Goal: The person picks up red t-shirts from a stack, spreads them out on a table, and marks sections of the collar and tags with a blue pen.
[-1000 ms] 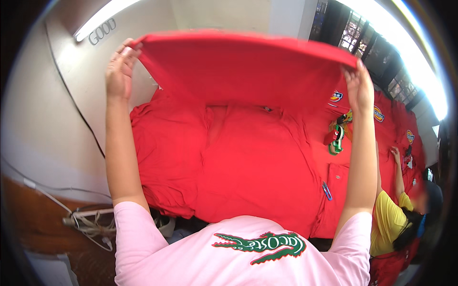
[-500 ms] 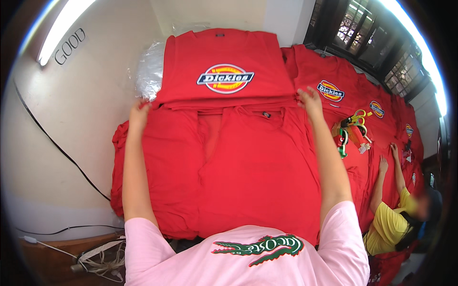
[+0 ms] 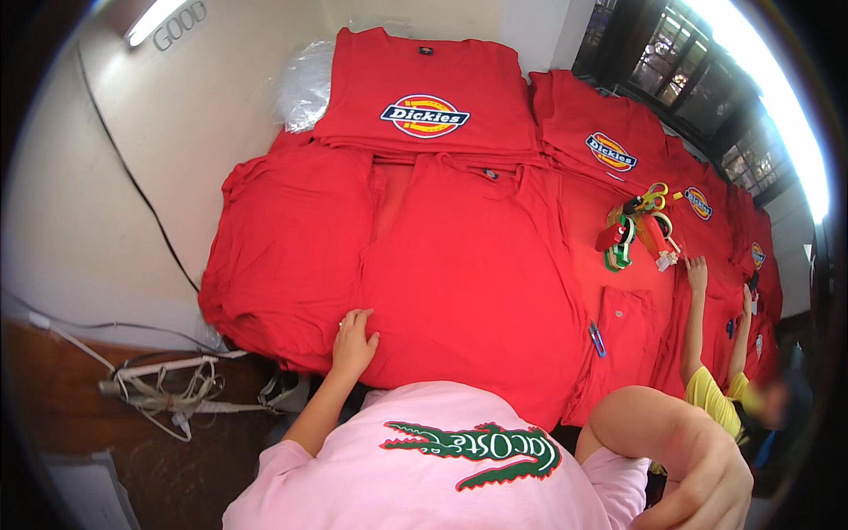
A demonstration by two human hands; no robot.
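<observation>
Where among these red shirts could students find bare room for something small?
A narrow reddish strip looks free, between the spread shirt and the green tape dispenser, beyond the folded red garment. It's crowded around the scissors and along the back, under stacked shirts.

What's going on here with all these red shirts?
A person in a pink T-shirt has their left hand on the near edge of red fabric shirts spread across the worktop. Their right hand is raised close to the camera; its grip is unclear. Beyond lies a neat stack of folded red shirts with an oval badge. To the right, someone in yellow sleeves has both hands at more red shirts.
</observation>
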